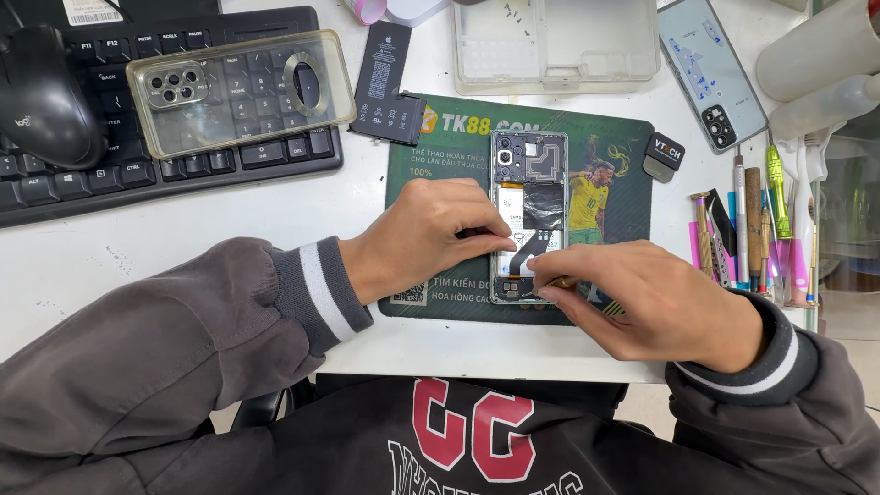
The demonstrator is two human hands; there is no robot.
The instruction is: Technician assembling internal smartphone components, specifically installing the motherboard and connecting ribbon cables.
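An opened phone (529,174) lies back-up on a green printed mat (623,147), its battery, flex cables and camera module exposed. My left hand (426,234) rests on the mat with its fingers pressed against the phone's left edge at mid-height. My right hand (646,298) is at the phone's lower end, thumb and forefinger pinched on a thin tool whose tip touches the bottom board. The tool itself is mostly hidden by my fingers.
A black keyboard (55,188) with a clear phone case (240,90) on it and a mouse (46,96) sit at the left. A loose black battery (387,84), a clear plastic tray (555,41), a phone back cover (710,69) and a row of hand tools (756,229) surround the mat.
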